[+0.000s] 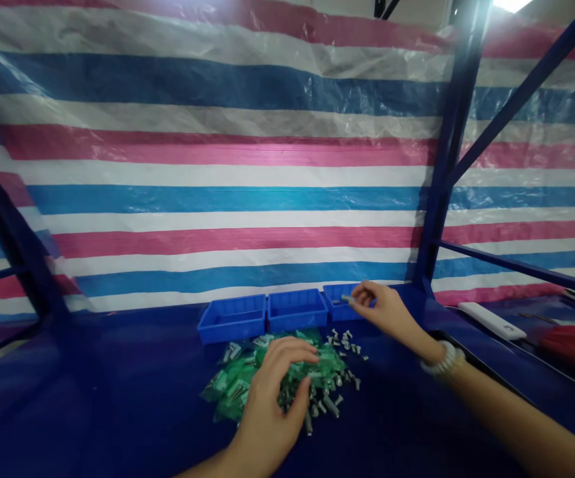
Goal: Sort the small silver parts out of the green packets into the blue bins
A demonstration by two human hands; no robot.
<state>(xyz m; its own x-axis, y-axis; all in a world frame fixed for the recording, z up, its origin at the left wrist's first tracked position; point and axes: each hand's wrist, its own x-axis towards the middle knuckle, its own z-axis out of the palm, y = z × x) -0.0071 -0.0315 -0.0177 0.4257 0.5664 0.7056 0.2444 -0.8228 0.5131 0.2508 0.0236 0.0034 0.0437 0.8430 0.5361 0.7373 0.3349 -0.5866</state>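
Screw (346,299) pinched in right hand (384,311) grip over blue bin (336,302); left hand (272,392) spread open on pile (287,375).

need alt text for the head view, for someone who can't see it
A person's right hand holds a small grey metal part over the rightmost of three blue trays, while the left hand rests on a pile of green packets and loose screws on a dark blue table. A striped tarp hangs behind.

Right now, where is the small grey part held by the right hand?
The grey part is pinched in the right hand, over the rightmost blue bin.
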